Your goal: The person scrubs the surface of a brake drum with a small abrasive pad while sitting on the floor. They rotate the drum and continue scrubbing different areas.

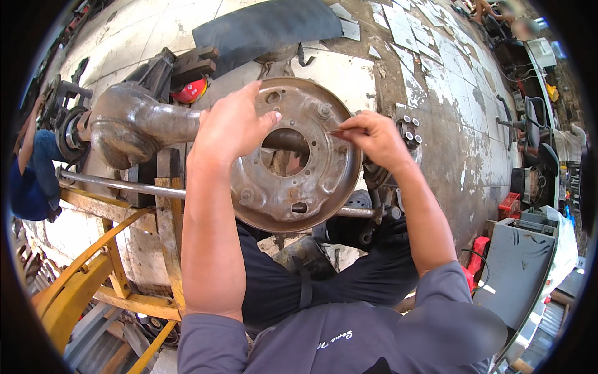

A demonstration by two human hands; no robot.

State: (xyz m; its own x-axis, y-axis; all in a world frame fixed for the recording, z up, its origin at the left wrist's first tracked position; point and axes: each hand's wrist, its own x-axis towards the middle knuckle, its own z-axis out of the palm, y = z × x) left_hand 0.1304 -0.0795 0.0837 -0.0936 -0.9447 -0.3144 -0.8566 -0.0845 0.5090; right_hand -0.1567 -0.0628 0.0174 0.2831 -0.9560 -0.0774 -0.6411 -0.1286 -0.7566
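On the plate [330, 163], the right hand [378, 138] pinches something thin [336, 132] at two o'clock, left hand [229, 123] spread at ten, bolt holes [291, 123] seemingly unfilled.

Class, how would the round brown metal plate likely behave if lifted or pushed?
The round plate is probably stiff: its metal face and turned rim show no sag. It is likely fairly heavy, being broad metal, though its openings save some weight. If loose and on edge, it might roll, given its circular outline.
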